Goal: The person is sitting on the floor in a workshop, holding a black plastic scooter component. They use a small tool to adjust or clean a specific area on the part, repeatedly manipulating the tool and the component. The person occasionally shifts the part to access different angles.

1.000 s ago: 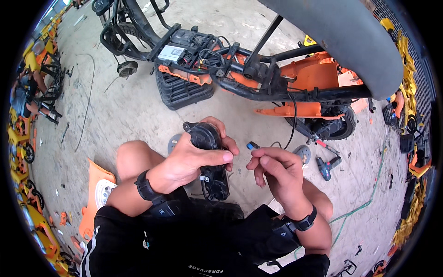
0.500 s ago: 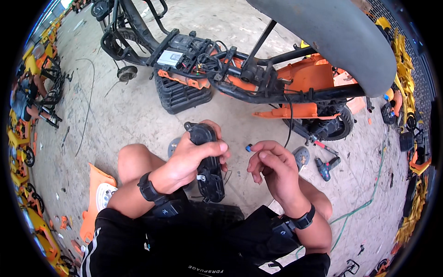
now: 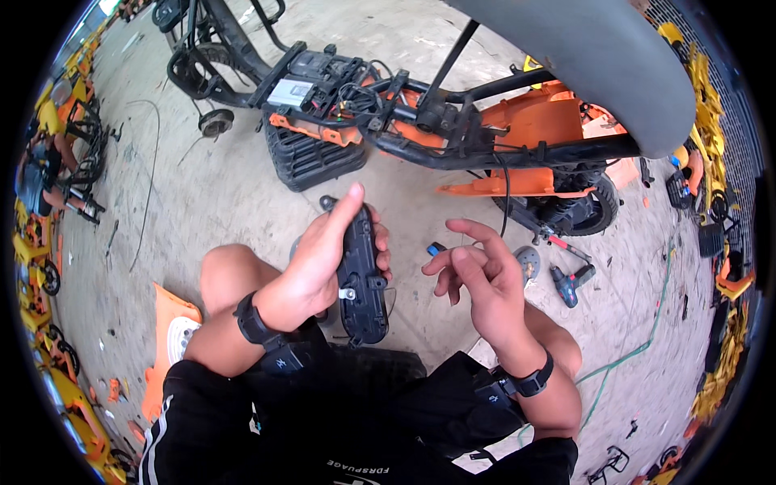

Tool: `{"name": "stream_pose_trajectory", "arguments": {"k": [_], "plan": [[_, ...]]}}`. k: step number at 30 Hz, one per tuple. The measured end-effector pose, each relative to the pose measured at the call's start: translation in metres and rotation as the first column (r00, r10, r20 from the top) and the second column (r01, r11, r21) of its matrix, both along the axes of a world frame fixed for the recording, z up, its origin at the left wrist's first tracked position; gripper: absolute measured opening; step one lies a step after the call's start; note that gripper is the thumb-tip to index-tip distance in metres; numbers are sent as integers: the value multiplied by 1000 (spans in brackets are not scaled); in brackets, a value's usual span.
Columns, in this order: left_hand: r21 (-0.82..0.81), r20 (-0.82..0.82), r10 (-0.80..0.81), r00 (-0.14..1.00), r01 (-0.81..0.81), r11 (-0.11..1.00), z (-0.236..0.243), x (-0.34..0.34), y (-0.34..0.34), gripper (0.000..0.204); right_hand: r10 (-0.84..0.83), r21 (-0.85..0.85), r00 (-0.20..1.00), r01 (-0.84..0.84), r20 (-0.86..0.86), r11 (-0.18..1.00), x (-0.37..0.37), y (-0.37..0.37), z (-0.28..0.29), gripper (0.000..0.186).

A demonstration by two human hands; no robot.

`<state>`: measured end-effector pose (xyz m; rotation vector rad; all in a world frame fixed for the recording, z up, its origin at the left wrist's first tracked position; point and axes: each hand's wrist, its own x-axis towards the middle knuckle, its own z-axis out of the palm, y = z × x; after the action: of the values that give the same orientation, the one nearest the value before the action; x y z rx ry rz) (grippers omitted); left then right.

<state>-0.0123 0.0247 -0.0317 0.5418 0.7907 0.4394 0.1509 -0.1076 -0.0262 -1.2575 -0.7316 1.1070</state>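
A long black plastic housing (image 3: 363, 279) with a small metal tab on its side stands lengthwise in my left hand (image 3: 317, 263). The fingers wrap round its far side and the thumb points up along it. Off to the right, apart from the housing, is my right hand (image 3: 485, 279). Its fingers are loosely bent and spread, with nothing visible between them. A thin wire hangs beside the housing's lower right edge.
A stripped scooter frame (image 3: 453, 145) with a grey seat (image 3: 598, 73) stands ahead beside a black ribbed crate (image 3: 311, 158). A cordless drill (image 3: 568, 284), red-handled tool (image 3: 570, 246) and green hose (image 3: 638, 349) lie right. Another person (image 3: 44, 174) sits far left.
My left hand has turned the housing, and its thumb has lifted from across it to point upward. The fingers of my right hand have spread slightly. The view has shifted a little.
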Motion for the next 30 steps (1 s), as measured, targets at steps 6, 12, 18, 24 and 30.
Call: {"name": "stream_pose_trajectory", "arguments": {"k": [6, 12, 18, 24, 30], "plan": [[-182, 213, -154, 965, 194, 964, 1, -3, 4, 66, 110, 26, 867, -140, 486, 990, 1, -4, 9, 23], [-205, 391, -164, 906, 259, 944, -2, -11, 9, 65, 128, -32, 864, -129, 488, 991, -2, -2, 8, 25], [-190, 431, -176, 885, 280, 941, 2, -13, 7, 64, 162, -21, 846, -176, 508, 984, -2, -2, 0, 26], [-86, 407, -221, 886, 278, 957, 4, -21, 3, 65, 140, 50, 787, -212, 601, 976, -3, 1, -6, 26], [-67, -19, 72, 997, -73, 995, 4, -7, 2, 51, 98, -123, 806, -32, 583, 992, -2, 2, -6, 26]]}}
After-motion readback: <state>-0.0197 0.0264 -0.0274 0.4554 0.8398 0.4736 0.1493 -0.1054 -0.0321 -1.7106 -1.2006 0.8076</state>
